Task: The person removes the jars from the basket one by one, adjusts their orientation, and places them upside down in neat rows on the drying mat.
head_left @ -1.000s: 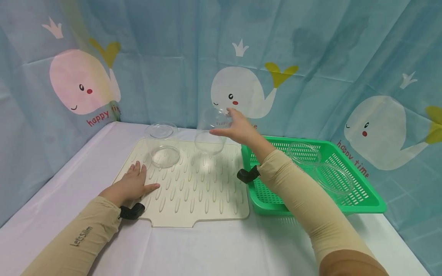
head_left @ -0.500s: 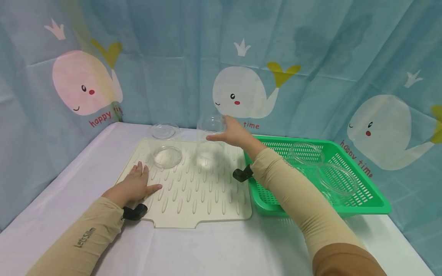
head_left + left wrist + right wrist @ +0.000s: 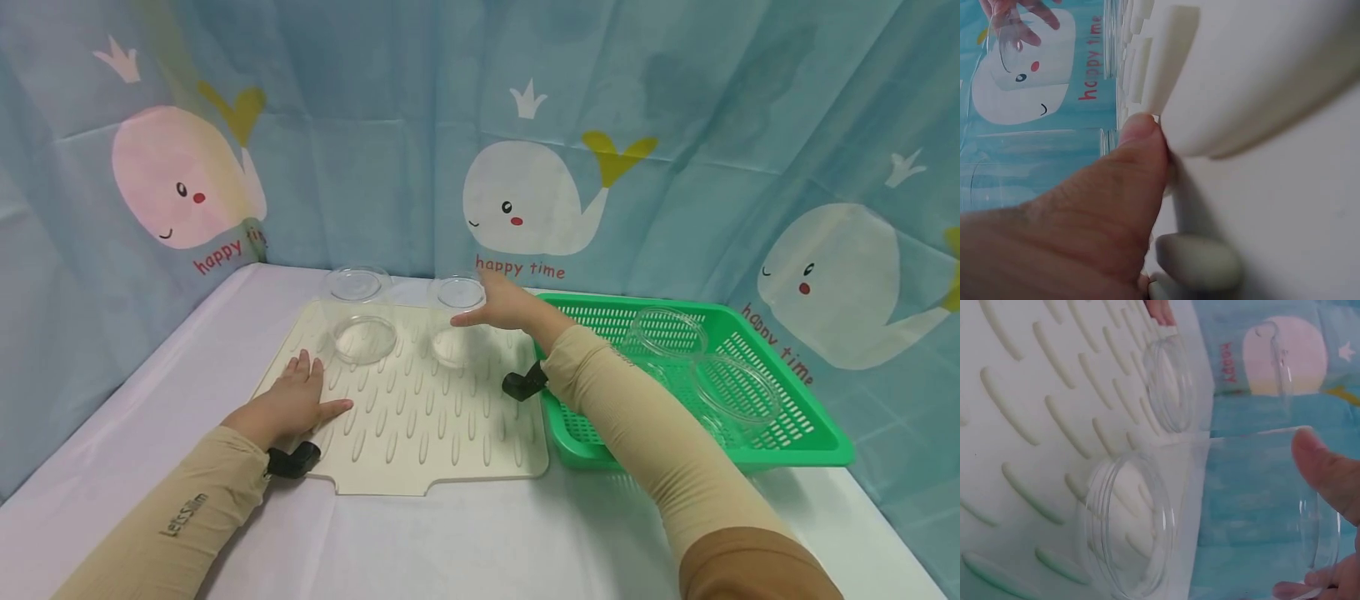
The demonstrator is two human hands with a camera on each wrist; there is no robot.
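My right hand [image 3: 512,303] grips a clear jar [image 3: 447,310], thumb and fingers around its upturned base. The jar stands upside down, upright, with its ridged rim [image 3: 1132,528] at the cream ribbed drying mat [image 3: 420,425]; I cannot tell if it bears fully on it. Left of it, a second clear jar [image 3: 360,312] stands upside down on the mat, apart from the first. My left hand [image 3: 288,400] lies on the mat's left side with fingers spread, its thumb [image 3: 1119,181] near the ribs in the left wrist view.
A green slotted basket [image 3: 806,457] stands right of the mat, with several clear round-rimmed containers [image 3: 738,390] inside; the right forearm passes over its edge. A white cloth [image 3: 450,542] covers the table. A blue curtain [image 3: 345,183] with whale prints hangs behind.
My right hand has lowered the jar from above the mat's back right down to the mat beside the other jar. The left hand stays in place; the view shifts slightly.
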